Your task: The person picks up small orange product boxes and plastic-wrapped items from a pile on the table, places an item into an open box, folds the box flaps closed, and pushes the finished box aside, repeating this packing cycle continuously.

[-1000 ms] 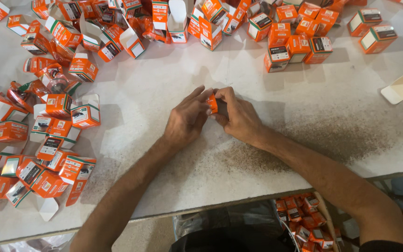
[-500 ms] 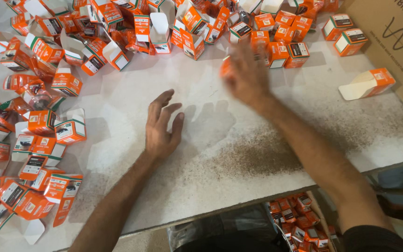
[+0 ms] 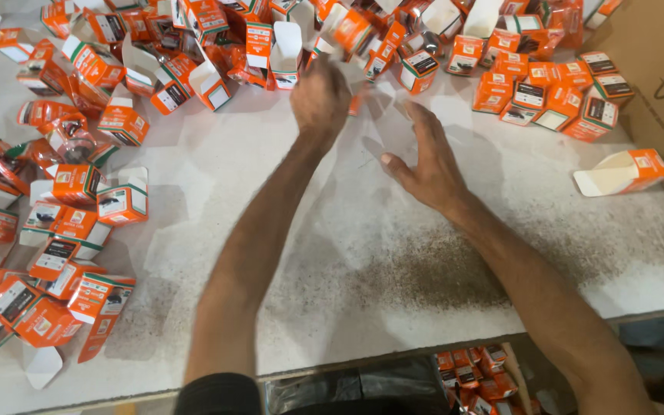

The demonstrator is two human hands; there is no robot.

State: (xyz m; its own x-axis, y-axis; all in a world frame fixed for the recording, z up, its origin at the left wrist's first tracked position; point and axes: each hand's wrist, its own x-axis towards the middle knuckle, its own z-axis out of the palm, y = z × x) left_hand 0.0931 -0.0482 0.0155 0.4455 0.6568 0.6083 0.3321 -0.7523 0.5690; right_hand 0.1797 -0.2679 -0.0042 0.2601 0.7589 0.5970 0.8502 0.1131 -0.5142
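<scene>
Orange cartons (image 3: 270,46), small, with white flaps and many standing open, lie heaped along the far edge of the white surface (image 3: 286,230). The left hand (image 3: 320,96) is right at the near edge of this heap. It is seen from the back and blurred, with its fingers curled downward over the cartons. Whether they pinch one or only touch the pile cannot be told, though a sliver of orange shows just beside the knuckles.

The right hand (image 3: 424,165) hovers near it, a little closer to the person, over bare surface. Its palm faces the left hand, its fingers are spread and it holds nothing.

The step in hand looks like picking a single carton from the heap. That calls for the left fingers to close on one box without dragging its neighbours, and for the right hand to meet it.

Farther right, a neater cluster of closed cartons (image 3: 547,92) sits near a brown cardboard box (image 3: 662,69). One open carton (image 3: 624,173) lies on its side, apart from the rest. More cartons (image 3: 63,230) are scattered down the left side of the surface. A dark speckled patch (image 3: 439,277) marks the surface under the right forearm. Below the near edge, further orange cartons (image 3: 474,376) show in a container.
</scene>
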